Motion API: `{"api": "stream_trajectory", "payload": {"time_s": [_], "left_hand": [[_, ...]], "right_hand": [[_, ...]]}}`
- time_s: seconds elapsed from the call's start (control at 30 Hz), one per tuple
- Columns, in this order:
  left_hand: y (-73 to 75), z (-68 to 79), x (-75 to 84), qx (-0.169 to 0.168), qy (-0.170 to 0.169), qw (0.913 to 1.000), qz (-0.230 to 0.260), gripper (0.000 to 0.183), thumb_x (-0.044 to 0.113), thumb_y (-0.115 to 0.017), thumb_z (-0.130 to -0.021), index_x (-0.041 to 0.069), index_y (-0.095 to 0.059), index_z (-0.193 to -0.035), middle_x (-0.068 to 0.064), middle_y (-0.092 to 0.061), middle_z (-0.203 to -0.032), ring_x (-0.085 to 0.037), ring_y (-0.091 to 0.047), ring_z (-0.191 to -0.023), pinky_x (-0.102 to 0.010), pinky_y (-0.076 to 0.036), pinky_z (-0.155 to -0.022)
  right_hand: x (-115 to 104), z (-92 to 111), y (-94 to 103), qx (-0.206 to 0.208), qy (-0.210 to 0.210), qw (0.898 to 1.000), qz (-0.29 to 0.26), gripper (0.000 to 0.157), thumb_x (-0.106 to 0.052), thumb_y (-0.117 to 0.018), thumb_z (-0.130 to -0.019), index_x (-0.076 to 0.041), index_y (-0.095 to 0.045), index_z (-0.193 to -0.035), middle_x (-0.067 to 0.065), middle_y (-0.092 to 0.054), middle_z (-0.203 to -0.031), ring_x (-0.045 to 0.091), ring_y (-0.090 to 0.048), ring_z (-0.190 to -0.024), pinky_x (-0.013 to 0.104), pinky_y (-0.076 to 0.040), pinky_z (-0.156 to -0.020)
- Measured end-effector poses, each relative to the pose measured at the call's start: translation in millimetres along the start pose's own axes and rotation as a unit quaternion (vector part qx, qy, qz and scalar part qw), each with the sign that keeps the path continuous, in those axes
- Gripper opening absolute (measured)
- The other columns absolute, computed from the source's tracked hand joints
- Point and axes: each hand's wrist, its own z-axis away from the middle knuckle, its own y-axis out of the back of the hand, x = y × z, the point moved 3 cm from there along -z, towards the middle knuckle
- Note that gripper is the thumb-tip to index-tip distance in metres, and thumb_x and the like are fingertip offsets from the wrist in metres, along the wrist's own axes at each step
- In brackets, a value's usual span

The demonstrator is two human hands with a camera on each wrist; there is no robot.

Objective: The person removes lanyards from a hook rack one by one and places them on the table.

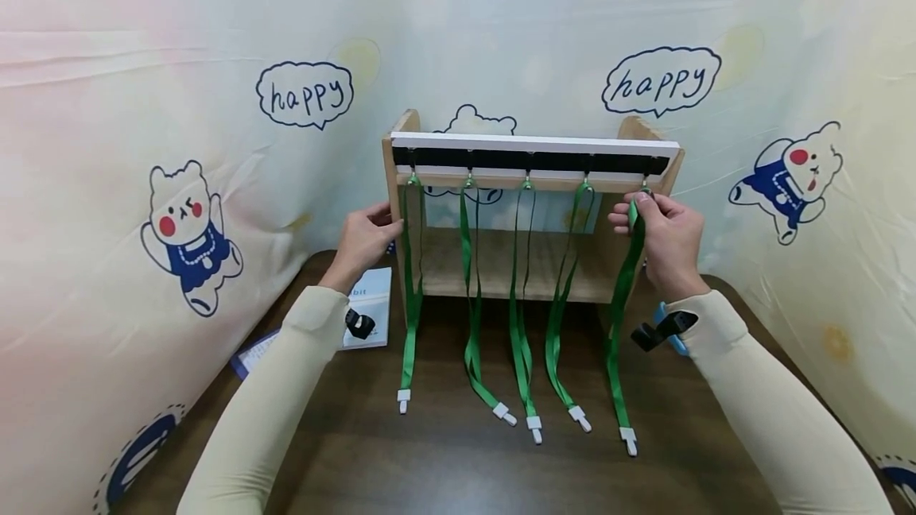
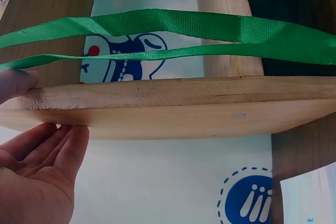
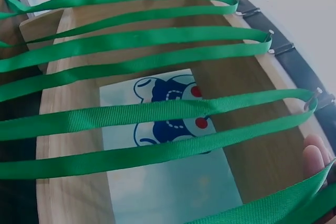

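A wooden rack [image 1: 515, 286] stands on the table, with a white-and-black strip [image 1: 494, 159] along its top front. Several green lanyards [image 1: 467, 237] hang in a row from small hooks on that strip, white clips [image 1: 533, 424] at their lower ends. My left hand [image 1: 363, 243] holds the rack's left side panel [image 2: 157, 109], thumb on one side and fingers against the other. At the right end, my right hand [image 1: 669, 238] pinches the rightmost lanyard [image 1: 619, 316] near its top, just below the hook. Only some fingertips [image 3: 313, 158] of that hand show in the right wrist view.
A light blue booklet [image 1: 372, 312] lies on the dark brown table [image 1: 458, 475] left of the rack, partly behind the left forearm. Another blue-edged item [image 1: 254, 352] lies beside it. A patterned cloth [image 1: 458, 30] hangs behind and at both sides.
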Motion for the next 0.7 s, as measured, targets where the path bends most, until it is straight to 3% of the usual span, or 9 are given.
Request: {"api": "stream_trajectory", "payload": {"time_s": [0.33,0.53,0.7], "left_hand": [[2.0,-0.1,0.5,0.004,0.004,0.9999,-0.014,0.059,0.029,-0.067,-0.096,0.01,-0.05,-0.149,-0.015,-0.062,-0.142,-0.029,-0.06,-0.13,-0.046,-0.052,-0.108],[1.7,-1.2,0.2,0.004,0.005,0.9999,-0.012,0.061,0.031,-0.067,-0.096,0.011,-0.049,-0.15,-0.015,-0.061,-0.143,-0.029,-0.059,-0.131,-0.046,-0.051,-0.109],[1.5,-0.9,0.0,0.0,0.008,0.9998,-0.017,0.061,0.03,-0.068,-0.096,0.011,-0.048,-0.151,-0.016,-0.06,-0.144,-0.03,-0.058,-0.132,-0.046,-0.051,-0.109]], "right_hand": [[-6,7,-2.3,-0.011,0.017,1.0,-0.001,0.026,-0.02,-0.067,-0.097,0.003,-0.073,-0.107,0.006,-0.08,-0.09,0.015,-0.079,-0.077,0.027,-0.062,-0.069],[-15,7,-6.2,-0.022,0.038,0.999,-0.001,0.041,-0.021,-0.066,-0.098,0.015,-0.064,-0.117,0.006,-0.079,-0.092,0.015,-0.078,-0.077,0.027,-0.062,-0.071],[-21,12,0.4,-0.021,0.035,0.999,-0.005,0.045,-0.023,-0.066,-0.098,0.015,-0.062,-0.121,0.005,-0.08,-0.094,0.014,-0.079,-0.079,0.026,-0.062,-0.073]]}}
